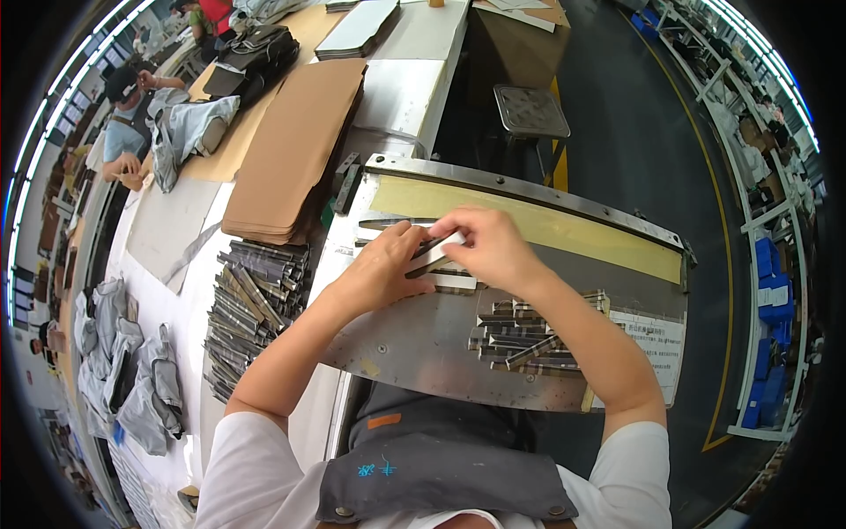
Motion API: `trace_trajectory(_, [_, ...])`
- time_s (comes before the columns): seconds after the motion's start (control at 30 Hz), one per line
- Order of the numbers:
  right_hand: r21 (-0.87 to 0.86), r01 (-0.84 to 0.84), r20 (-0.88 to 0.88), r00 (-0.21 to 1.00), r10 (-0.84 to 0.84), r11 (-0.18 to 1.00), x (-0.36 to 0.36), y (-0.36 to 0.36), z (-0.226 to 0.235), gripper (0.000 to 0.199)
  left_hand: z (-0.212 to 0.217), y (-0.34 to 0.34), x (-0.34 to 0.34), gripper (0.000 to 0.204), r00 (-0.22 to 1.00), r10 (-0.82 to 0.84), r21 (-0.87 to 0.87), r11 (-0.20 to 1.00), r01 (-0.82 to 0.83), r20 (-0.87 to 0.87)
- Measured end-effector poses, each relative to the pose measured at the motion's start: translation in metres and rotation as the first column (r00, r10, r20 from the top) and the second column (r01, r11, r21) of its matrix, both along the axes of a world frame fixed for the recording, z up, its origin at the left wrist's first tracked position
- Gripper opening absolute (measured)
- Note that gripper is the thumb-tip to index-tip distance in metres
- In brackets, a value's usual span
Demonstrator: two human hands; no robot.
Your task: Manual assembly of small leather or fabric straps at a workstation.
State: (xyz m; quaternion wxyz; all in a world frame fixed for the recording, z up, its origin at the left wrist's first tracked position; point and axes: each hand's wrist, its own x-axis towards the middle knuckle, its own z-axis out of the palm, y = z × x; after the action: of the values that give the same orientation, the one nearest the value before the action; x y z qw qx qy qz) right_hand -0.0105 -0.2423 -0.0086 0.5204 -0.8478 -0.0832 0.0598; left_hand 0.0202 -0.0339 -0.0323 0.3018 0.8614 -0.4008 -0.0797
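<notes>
Over the metal work plate point(423, 353), both hands meet at a short flat strip point(435, 256), white on its upper face with a dark edge. My right hand point(490, 247) pinches its right end. The fingers and thumb of my left hand point(381, 263) close round its left end. Beneath and beside the hands lie other strips, among them a white-faced strip point(455, 282) just under the left thumb. Below my right forearm, a group of dark plaid strips point(520, 333) lies on the plate. The fingers partly hide the held strip.
A large heap of plaid strips point(251, 309) covers the table left of the plate. Behind it sits a stack of brown card sheets point(295, 145). A metal bar point(520, 187) edges the plate's far side. A stool point(531, 112) stands beyond; a co-worker point(132, 123) sits far left.
</notes>
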Motion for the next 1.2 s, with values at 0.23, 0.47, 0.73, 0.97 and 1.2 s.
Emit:
trace_trajectory(0.23, [-0.117,0.432,0.374,0.853,-0.364,0.894,-0.018,-0.084,-0.026,0.017,0.024,-0.034,-0.004,0.058,0.981,0.115,0.082,0.988,-0.129,0.157])
trace_trajectory(0.47, [-0.431,0.487,0.618,0.773,-0.145,0.759,-0.023,-0.090,-0.041,0.016,-0.021,-0.107,-0.013,0.062,0.887,-0.140,0.102,0.989,0.105,0.440])
trace_trajectory(0.73, [-0.601,0.392,0.507,0.861,-0.047,0.696,-0.055,-0.077,-0.045,0.039,-0.023,-0.112,0.002,0.066,0.873,-0.140,0.116,0.989,0.097,0.467])
trace_trajectory(0.97, [-0.684,0.366,0.480,0.877,0.012,0.631,-0.055,-0.074,-0.041,0.043,-0.030,-0.112,-0.001,0.066,0.849,-0.134,0.123,0.989,0.082,0.510])
trace_trajectory(1.2, [-0.663,0.349,0.486,0.874,0.025,0.662,-0.054,-0.074,-0.042,0.044,-0.026,-0.116,-0.005,0.067,0.827,-0.116,0.143,0.989,0.043,0.549])
